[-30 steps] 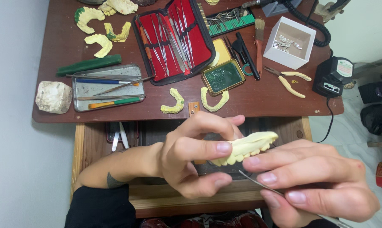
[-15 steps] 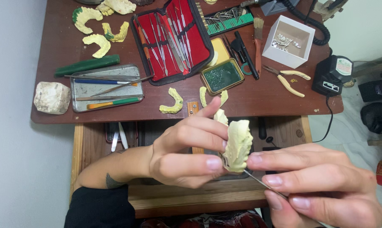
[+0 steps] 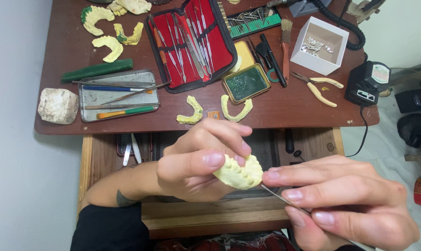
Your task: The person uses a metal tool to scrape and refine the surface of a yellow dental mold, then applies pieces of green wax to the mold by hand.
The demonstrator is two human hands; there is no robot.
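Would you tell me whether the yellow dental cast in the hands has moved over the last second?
Yes. The yellow dental cast, pinched by the left hand, has turned and dropped lower, further from the table edge. The right hand holds a thin metal tool.

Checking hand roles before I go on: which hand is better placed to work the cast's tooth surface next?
Probably the right hand: it pinches a thin metal tool whose tip sits right at the yellow dental cast. The left hand is occupied gripping and steadying the cast.

1. Dental cast (image 3: 238, 172): pale yellow, tooth ridges facing up, pinched between left hand (image 3: 196, 162) fingers, above an open drawer.
2. Metal instrument (image 3: 280, 197): thin, gripped by right hand (image 3: 345, 204), tip touching cast's edge.
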